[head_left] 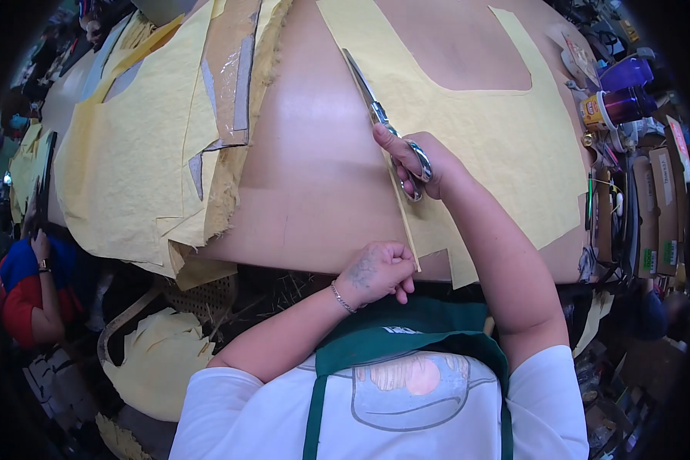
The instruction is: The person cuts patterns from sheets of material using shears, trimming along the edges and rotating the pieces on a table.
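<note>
No wording can be read for certain: the lettering on the tub's (593, 113) red-and-yellow label (590, 113), the boxes' (647, 207) white and green labels (649, 260) and the apron's (437, 311) white tag (400, 330) is too small or blurred.

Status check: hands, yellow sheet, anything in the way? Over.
Right hand gripping scissors. Left hand curled at narrow strip's near end. Yellow sheet flat on table, scissors along its left edge. Nothing visibly blocking the blades.

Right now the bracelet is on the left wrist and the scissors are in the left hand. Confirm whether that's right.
Not quite: the head view shows the scissors in the right hand, not the left hand. You have the bracelet right.
</note>
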The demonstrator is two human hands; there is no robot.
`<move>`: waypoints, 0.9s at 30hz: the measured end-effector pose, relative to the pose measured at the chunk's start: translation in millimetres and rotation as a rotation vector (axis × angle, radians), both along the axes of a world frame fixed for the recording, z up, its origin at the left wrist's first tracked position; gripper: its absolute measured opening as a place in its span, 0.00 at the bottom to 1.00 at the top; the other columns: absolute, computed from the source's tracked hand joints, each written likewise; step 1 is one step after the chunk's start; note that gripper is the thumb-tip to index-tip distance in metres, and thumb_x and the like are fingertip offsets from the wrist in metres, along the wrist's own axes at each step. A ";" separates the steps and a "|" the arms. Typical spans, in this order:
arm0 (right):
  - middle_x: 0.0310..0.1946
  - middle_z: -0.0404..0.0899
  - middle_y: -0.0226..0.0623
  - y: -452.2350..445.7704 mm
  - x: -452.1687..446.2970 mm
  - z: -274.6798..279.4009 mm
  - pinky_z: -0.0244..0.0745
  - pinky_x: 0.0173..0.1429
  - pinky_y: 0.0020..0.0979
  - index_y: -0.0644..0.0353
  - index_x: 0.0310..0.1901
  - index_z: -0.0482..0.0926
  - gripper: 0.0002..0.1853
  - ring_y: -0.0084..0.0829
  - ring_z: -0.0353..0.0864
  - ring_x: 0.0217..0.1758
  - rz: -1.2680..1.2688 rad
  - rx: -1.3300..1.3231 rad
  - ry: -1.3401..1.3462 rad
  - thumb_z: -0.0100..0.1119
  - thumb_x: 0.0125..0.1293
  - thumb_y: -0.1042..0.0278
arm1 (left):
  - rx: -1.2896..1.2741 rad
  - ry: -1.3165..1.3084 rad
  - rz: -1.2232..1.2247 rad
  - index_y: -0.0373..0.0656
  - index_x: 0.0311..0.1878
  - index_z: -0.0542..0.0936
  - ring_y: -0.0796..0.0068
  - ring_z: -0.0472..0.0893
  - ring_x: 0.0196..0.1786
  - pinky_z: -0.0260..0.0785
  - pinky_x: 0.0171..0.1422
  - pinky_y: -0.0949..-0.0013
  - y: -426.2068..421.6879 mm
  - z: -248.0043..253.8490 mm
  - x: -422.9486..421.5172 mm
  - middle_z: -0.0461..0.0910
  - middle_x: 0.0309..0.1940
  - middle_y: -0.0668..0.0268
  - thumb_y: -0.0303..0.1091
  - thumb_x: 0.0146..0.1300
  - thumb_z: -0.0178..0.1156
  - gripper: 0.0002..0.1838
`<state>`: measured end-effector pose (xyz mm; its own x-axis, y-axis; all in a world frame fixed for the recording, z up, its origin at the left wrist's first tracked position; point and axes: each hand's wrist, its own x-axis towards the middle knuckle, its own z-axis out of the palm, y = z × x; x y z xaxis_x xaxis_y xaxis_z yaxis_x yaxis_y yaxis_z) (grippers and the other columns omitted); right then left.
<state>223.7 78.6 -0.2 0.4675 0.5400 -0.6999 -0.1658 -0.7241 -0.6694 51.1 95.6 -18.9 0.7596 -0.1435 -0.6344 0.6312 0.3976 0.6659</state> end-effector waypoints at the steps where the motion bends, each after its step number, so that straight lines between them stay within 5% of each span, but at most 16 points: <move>1: 0.09 0.63 0.29 0.0 -0.3 1.6 0.63 0.16 0.23 0.55 0.12 0.63 0.36 0.21 0.67 0.12 -0.002 0.014 0.014 0.51 0.40 0.22 | 0.000 0.001 0.000 0.40 0.30 0.72 0.81 0.77 0.18 0.64 0.22 0.83 0.1 0.2 -0.1 0.77 0.19 0.66 0.32 0.57 0.51 0.06; 10: 0.13 0.62 0.28 26.4 16.6 12.9 0.63 0.20 0.25 0.54 0.17 0.63 0.39 0.23 0.65 0.14 -0.011 0.066 0.095 0.45 0.37 0.17 | -0.011 -0.005 -0.007 0.41 0.30 0.72 0.81 0.77 0.19 0.64 0.23 0.83 1.2 2.3 -0.9 0.77 0.19 0.67 0.33 0.59 0.50 0.06; 27: 0.12 0.64 0.29 37.8 24.6 0.9 0.64 0.17 0.25 0.56 0.15 0.65 0.35 0.22 0.66 0.12 -0.058 0.084 0.054 0.56 0.38 0.24 | -0.012 0.010 -0.014 0.40 0.30 0.72 0.80 0.77 0.19 0.65 0.23 0.82 2.6 3.1 0.4 0.77 0.20 0.66 0.32 0.59 0.50 0.06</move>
